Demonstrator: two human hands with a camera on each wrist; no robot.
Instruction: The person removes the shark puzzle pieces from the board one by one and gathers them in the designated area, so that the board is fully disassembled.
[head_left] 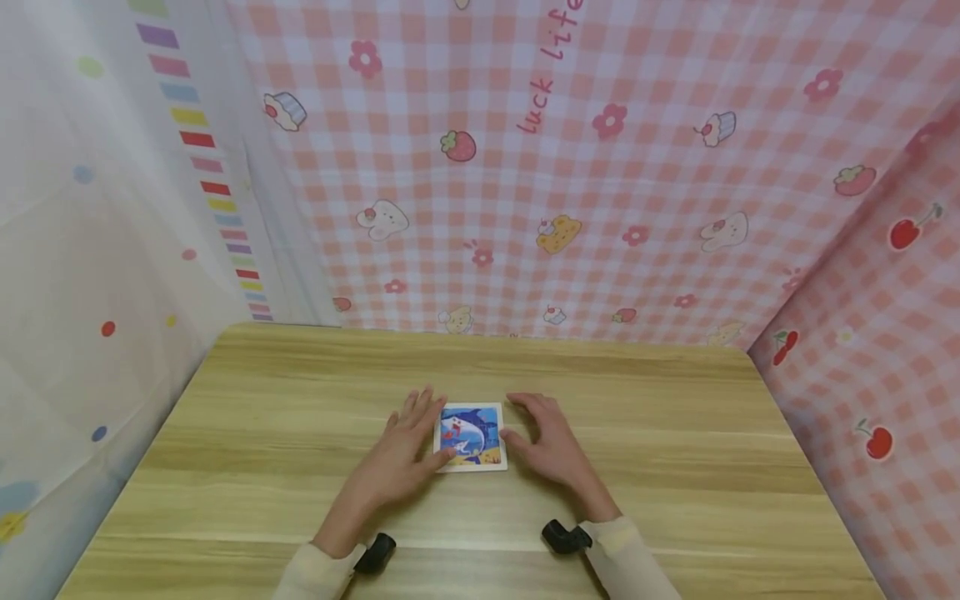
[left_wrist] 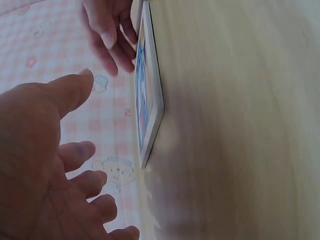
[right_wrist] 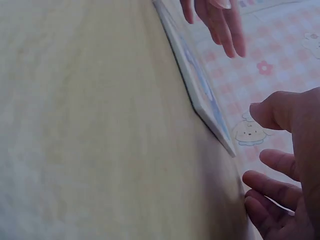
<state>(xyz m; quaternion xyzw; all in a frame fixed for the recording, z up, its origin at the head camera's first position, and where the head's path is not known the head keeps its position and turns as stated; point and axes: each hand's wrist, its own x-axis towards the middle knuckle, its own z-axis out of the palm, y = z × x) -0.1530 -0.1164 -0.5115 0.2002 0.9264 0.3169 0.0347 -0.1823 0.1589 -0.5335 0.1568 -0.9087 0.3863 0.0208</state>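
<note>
A square picture puzzle or board (head_left: 472, 435) with a white border and a blue sea-animal picture lies flat on the wooden table, between the two hands. At its left side is the left hand (head_left: 397, 454), fingers spread and thumb over the lower left part in the head view. The right hand (head_left: 551, 442) is by its right edge, with thumb and fingers apart. In the left wrist view the left hand (left_wrist: 55, 165) is clear of the board (left_wrist: 154, 95). The right wrist view has the right hand (right_wrist: 285, 170) beside the board's (right_wrist: 197, 95) near corner, holding nothing.
The wooden table (head_left: 480, 533) has a pink checked cloth (head_left: 510, 192) hanging behind it. A white dotted cloth (head_left: 97, 250) hangs on the left, a cherry-print cloth (head_left: 892, 333) on the right. Black wrist devices (head_left: 375, 553) sit at both sleeves.
</note>
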